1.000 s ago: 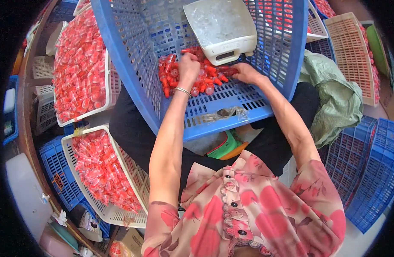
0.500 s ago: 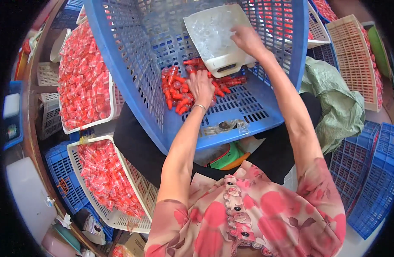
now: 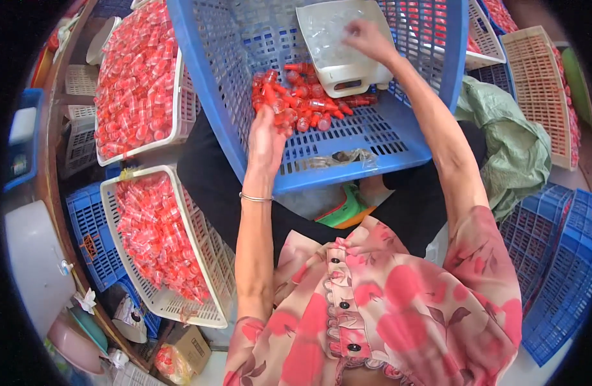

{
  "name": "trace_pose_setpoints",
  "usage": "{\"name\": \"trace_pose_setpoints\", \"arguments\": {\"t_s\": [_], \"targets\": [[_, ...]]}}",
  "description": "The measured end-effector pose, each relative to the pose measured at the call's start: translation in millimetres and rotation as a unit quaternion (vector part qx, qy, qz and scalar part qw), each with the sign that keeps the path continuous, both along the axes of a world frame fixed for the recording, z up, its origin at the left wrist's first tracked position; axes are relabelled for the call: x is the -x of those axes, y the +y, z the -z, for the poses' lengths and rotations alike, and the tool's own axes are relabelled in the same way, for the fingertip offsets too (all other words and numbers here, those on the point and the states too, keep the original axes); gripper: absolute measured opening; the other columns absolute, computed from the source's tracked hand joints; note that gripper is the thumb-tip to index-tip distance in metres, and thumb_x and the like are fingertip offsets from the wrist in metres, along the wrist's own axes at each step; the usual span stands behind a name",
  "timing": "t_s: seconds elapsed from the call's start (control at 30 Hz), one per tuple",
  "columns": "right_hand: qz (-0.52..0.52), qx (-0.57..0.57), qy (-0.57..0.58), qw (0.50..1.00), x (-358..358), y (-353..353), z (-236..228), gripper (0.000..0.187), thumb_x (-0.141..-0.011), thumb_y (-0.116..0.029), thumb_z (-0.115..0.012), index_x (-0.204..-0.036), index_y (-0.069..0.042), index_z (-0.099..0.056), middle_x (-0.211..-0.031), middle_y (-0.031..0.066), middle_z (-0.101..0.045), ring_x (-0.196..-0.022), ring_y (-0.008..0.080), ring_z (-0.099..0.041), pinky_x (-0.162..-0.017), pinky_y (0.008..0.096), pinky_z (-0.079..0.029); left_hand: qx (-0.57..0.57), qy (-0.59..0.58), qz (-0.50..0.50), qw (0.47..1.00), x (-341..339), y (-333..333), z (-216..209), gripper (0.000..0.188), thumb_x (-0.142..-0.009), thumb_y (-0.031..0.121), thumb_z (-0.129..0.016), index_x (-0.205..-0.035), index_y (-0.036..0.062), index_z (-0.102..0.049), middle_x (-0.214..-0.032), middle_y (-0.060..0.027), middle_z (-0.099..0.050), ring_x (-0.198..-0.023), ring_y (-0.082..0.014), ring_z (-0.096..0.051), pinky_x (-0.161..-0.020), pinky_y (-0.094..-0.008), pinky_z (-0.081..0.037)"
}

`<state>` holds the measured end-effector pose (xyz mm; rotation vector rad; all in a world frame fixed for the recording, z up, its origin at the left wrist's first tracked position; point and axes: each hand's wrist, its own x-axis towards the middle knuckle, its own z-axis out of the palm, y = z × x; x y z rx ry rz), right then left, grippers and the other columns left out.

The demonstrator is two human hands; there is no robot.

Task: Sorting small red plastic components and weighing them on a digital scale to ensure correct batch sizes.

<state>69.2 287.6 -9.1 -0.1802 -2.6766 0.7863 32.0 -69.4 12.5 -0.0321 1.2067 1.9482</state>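
A large blue basket (image 3: 354, 178) lies tilted toward me across my lap, with a heap of small red bottle-shaped plastic pieces (image 3: 316, 105) on its floor. At the left edge of that heap my left hand (image 3: 266, 143) is closed around one red plastic piece (image 3: 269, 95), its tip standing up past the fingers. Inside the basket, a white tray (image 3: 341, 72) with a handle slot contains clear plastic pieces (image 3: 331, 32). My right hand (image 3: 372, 42) is over this tray, fingers bent together; what they hold, if anything, is too small to make out.
White crates (image 3: 178, 122) full of red capped pieces stand at the left. A green sack (image 3: 505, 148) lies right of the basket, by stacked blue crates (image 3: 553, 264). A beige crate (image 3: 531, 71) stands at the far right. A cardboard box (image 3: 191, 347) sits lower left.
My left hand has drawn back left and toward me from the red heap, with a red piece in it. My right hand remains over the tray. The view has shifted slightly.
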Motion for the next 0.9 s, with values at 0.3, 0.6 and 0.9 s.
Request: {"name": "trace_pose_setpoints", "arguments": {"t_s": [0.3, 0.6, 0.9], "targets": [[0.014, 0.565, -0.007, 0.825, -79, -127, -82, 0.048, -0.083, -0.006, -0.066, -0.129, 0.0, -0.052, -0.114, 0.0098, -0.062, -0.103, 0.018, -0.061, -0.089, 0.0328, -0.05, 0.008, 0.149, 0.177, 0.973, -40, 0, -28, 0.035, -0.1, 0.035, -0.052, -0.119, 0.0059, -0.054, -0.103, -0.0029, -0.06, -0.088, -0.0121, -0.058, -0.072, -0.0255, -0.046], [-0.205, 0.283, -0.093, 0.932, -95, -173, -143, 0.033, -0.088, -0.002, -0.063, -0.12, 0.002, -0.056, -0.103, 0.0052, -0.062, -0.092, 0.0178, -0.061, -0.082, 0.0319, -0.052, -0.166, -0.03, 0.233, 0.958, -42, -25, -46, 0.029, -0.101, 0.031, -0.048, -0.112, 0.0041, -0.054, -0.089, -0.0021, -0.058, -0.077, -0.0099, -0.056, -0.067, -0.0252, -0.046], [-0.169, 0.249, -0.254, 0.919, -106, -190, -142, 0.027, -0.094, -0.017, -0.061, -0.114, 0.0, -0.062, -0.1, 0.0072, -0.062, -0.085, 0.0134, -0.061, -0.075, 0.0303, -0.052, -0.005, 0.277, 0.3, 0.913, -53, -30, -45, 0.033, -0.096, 0.018, -0.055, -0.122, 0.0008, -0.047, -0.096, -0.0096, -0.055, -0.081, -0.0203, -0.057, -0.064, -0.0334, -0.047]]}}
